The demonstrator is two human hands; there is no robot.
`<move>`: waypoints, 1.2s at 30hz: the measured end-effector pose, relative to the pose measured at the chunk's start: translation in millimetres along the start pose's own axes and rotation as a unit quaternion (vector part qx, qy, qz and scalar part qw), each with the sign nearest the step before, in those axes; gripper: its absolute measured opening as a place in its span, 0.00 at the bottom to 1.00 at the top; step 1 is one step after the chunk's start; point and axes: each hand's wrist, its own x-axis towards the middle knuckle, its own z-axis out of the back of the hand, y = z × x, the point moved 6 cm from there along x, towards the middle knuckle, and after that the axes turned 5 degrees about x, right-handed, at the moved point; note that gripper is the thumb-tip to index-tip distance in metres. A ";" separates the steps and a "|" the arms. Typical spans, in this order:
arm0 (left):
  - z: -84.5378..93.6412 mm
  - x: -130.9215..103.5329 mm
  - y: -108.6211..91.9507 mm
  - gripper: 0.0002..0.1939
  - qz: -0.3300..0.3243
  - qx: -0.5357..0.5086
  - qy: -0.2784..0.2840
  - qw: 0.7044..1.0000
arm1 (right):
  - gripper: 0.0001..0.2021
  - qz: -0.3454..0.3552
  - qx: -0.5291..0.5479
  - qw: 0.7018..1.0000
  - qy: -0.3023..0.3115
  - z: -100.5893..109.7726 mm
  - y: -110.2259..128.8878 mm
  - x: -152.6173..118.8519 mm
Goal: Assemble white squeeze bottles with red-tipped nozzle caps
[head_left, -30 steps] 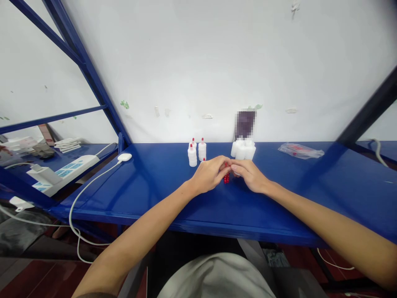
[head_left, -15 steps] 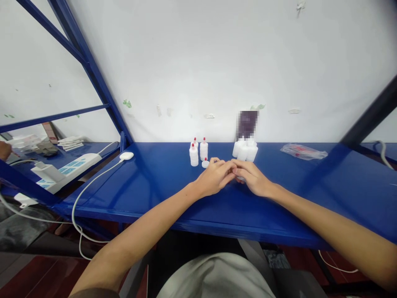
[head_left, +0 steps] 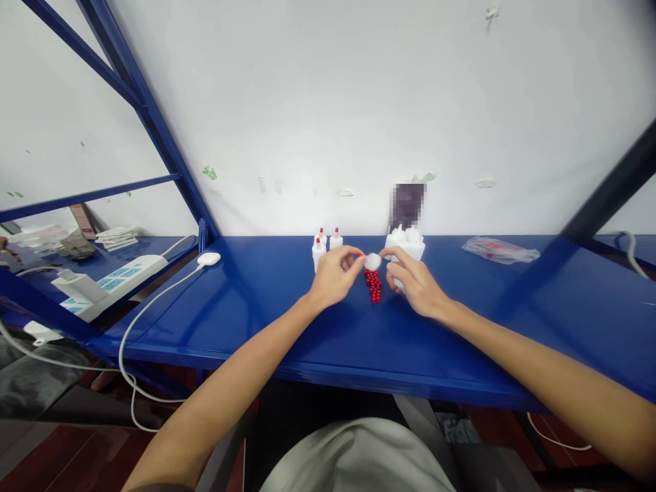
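Observation:
My left hand point(head_left: 334, 277) is closed in a pinch on a white cap point(head_left: 372, 262), which is tilted sideways and slightly blurred; a bit of red shows at the fingertips. My right hand point(head_left: 416, 283) is closed around a white bottle point(head_left: 399, 283), mostly hidden by the fingers, and its index fingertip is at the cap's right edge. Below the cap lies a small heap of red tip caps point(head_left: 374, 287). Behind my left hand stand several white bottles with red tips point(head_left: 318, 254). Behind my right hand is a cluster of white bottles point(head_left: 410, 244) without red tips.
A clear plastic bag point(head_left: 501, 249) lies on the blue table point(head_left: 246, 294) to the right. At left are a white charger puck point(head_left: 208, 259) with its cable and a power strip point(head_left: 117, 280). A dark blurred panel point(head_left: 407, 205) leans on the wall behind.
My hands have moved apart, uncovering the heap of red tip caps. A white cap now shows between the fingers. My left hand now covers where a loose cap lay on the table.

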 end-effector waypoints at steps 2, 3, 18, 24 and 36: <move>14.2 6.8 13.4 0.11 0.044 0.062 -0.031 0.997 | 0.15 -0.012 -0.018 1.000 -0.010 3.2 -2.9 0.6; 19.1 8.9 18.8 0.10 0.056 0.090 -0.032 0.994 | 0.15 -0.016 -0.025 0.999 -0.010 3.8 -3.9 0.7; 5.4 0.7 38.2 0.14 0.084 0.361 0.157 0.915 | 0.12 -0.022 -0.066 0.997 0.017 0.8 -10.0 4.1; -2.2 -2.1 20.6 0.19 0.020 0.342 0.155 0.927 | 0.11 -0.050 -0.078 0.996 0.009 0.9 -14.9 4.3; -40.1 -11.5 9.4 0.12 -0.110 0.308 0.236 0.915 | 0.16 -0.081 -0.103 0.991 -0.006 2.3 -22.8 6.0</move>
